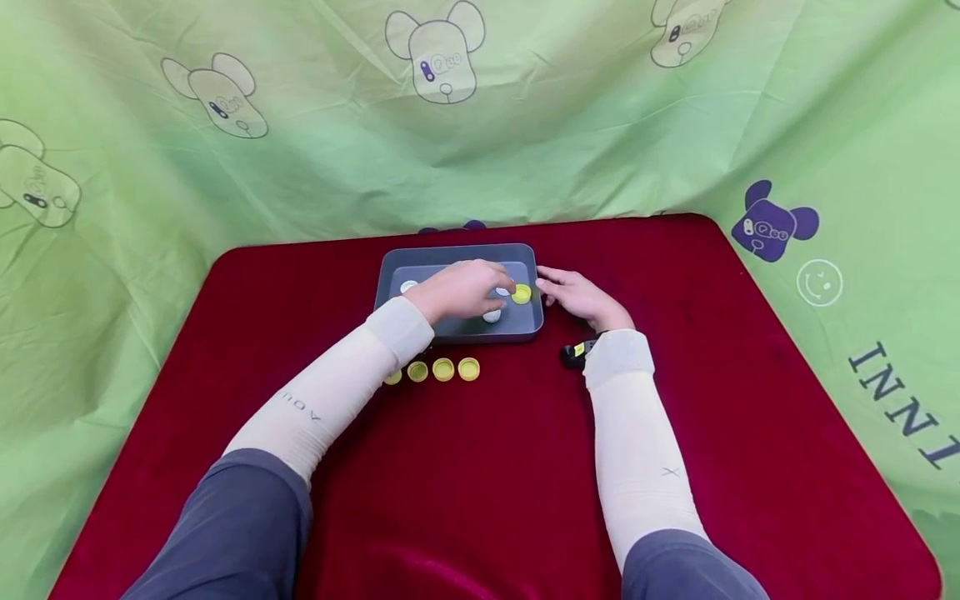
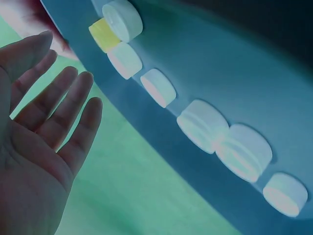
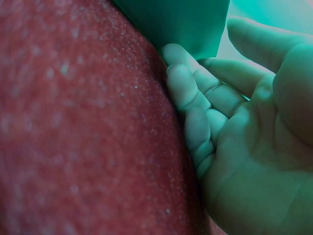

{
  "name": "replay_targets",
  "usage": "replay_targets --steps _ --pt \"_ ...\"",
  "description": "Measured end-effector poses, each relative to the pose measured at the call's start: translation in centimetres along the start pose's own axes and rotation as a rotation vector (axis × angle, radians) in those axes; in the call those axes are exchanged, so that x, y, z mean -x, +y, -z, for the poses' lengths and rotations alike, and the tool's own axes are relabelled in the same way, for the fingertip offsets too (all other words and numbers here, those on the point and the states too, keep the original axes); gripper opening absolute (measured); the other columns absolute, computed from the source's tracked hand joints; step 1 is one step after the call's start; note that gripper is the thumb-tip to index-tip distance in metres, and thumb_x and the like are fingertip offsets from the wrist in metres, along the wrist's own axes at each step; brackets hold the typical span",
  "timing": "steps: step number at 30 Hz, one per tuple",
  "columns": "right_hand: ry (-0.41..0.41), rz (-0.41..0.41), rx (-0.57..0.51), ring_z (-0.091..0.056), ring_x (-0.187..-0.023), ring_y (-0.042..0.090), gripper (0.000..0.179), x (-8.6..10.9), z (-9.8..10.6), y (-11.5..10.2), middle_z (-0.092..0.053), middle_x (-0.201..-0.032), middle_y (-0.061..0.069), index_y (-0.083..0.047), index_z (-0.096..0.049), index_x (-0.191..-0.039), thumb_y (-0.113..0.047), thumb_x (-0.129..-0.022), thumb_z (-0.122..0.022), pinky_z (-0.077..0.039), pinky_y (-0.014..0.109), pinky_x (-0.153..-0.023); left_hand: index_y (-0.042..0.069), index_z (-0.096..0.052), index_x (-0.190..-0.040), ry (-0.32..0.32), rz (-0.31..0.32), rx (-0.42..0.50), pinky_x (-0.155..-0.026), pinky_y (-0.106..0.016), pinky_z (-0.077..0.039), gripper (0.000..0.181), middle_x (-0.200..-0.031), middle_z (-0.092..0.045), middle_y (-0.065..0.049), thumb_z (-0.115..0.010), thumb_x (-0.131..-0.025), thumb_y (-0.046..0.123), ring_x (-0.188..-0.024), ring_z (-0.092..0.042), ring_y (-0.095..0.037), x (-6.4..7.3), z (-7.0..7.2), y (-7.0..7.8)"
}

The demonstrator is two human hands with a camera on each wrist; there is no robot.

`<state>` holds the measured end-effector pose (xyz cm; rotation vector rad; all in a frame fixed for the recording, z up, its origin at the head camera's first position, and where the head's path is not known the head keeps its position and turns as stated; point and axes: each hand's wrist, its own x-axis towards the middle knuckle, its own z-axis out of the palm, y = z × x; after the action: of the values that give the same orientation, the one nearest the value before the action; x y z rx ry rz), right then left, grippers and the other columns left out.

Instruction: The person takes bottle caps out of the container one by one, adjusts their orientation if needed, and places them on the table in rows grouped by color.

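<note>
A dark grey rectangular tray [image 1: 487,337] lies toward the back of the table, with several white bottle caps [image 1: 491,317] and a yellow bottle cap [image 1: 521,293] in it. My left hand [image 1: 463,287] reaches over the tray, its fingertips close to the yellow cap. In the left wrist view that hand's fingers [image 2: 80,125] are spread and relaxed, holding nothing, beside a line of white caps [image 2: 203,125]. Just outside the tray's right wall is my right hand [image 1: 576,296]. Its fingers [image 3: 182,87] lie loosely bent on the cloth at the tray's corner [image 3: 186,29].
In front of the tray, yellow caps [image 1: 443,369] stand in a row on the red tablecloth [image 1: 517,467], the leftmost partly behind the left sleeve [image 1: 337,392]. A black wrist device [image 1: 576,353] sits at the right cuff. Green printed fabric [image 1: 322,150] hangs behind the table.
</note>
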<state>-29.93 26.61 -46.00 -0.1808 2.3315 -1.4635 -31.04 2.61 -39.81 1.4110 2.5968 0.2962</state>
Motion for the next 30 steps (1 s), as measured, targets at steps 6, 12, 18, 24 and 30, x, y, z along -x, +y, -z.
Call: replay_targets --steps 6,12,18,24,30 --pt "-0.008 0.022 0.013 -0.053 -0.094 0.028 0.056 -0.3 -0.1 0.0 -0.056 -0.098 0.016 -0.014 -0.035 -0.152 -0.035 -0.102 -0.050 -0.033 0.041 -0.099 0.009 -0.067 -0.125 -0.042 0.023 -0.010 -0.095 -0.034 -0.045 0.032 -0.122 -0.062 -0.004 -0.063 -0.094 0.019 -0.112 -0.057 -0.017 -1.2 -0.4 -0.5" --pt "-0.010 0.014 0.020 -0.052 -0.097 0.029 0.057 -0.2 0.0 -0.2 -0.055 -0.097 0.016 -0.015 -0.034 -0.153 -0.037 -0.102 -0.049 -0.032 0.042 -0.100 0.011 -0.066 -0.125 -0.046 0.030 -0.018 -0.094 -0.034 -0.045 0.033 -0.123 -0.061 -0.003 -0.063 -0.094 0.020 -0.111 -0.056 -0.016 -2.2 -0.7 -0.5" --pt "-0.023 -0.011 -0.002 -0.051 -0.101 0.032 0.057 0.0 0.3 -0.2 -0.054 -0.103 0.018 -0.015 -0.031 -0.154 -0.035 -0.103 -0.048 -0.031 0.043 -0.100 0.010 -0.060 -0.133 -0.088 0.052 -0.018 -0.101 -0.035 -0.041 0.040 -0.132 -0.057 -0.006 -0.063 -0.095 0.022 -0.121 -0.052 -0.018 -3.3 -0.5 0.0" --pt "-0.018 0.005 -0.008 -0.051 -0.099 0.031 0.055 0.0 0.3 0.0 -0.054 -0.103 0.017 -0.014 -0.032 -0.153 -0.033 -0.103 -0.048 -0.032 0.042 -0.099 0.008 -0.055 -0.137 -0.129 0.102 -0.021 -0.107 -0.036 -0.036 0.047 -0.137 -0.054 -0.008 -0.065 -0.094 0.024 -0.128 -0.047 -0.021 -4.2 -0.1 0.3" --pt "-0.012 0.020 -0.011 -0.051 -0.096 0.029 0.055 -0.1 0.1 0.1 -0.055 -0.102 0.016 -0.013 -0.035 -0.152 -0.032 -0.103 -0.049 -0.033 0.040 -0.098 0.010 -0.056 -0.138 -0.154 0.117 -0.022 -0.106 -0.035 -0.036 0.047 -0.135 -0.055 -0.007 -0.065 -0.094 0.025 -0.126 -0.048 -0.021 -4.7 -0.5 0.1"
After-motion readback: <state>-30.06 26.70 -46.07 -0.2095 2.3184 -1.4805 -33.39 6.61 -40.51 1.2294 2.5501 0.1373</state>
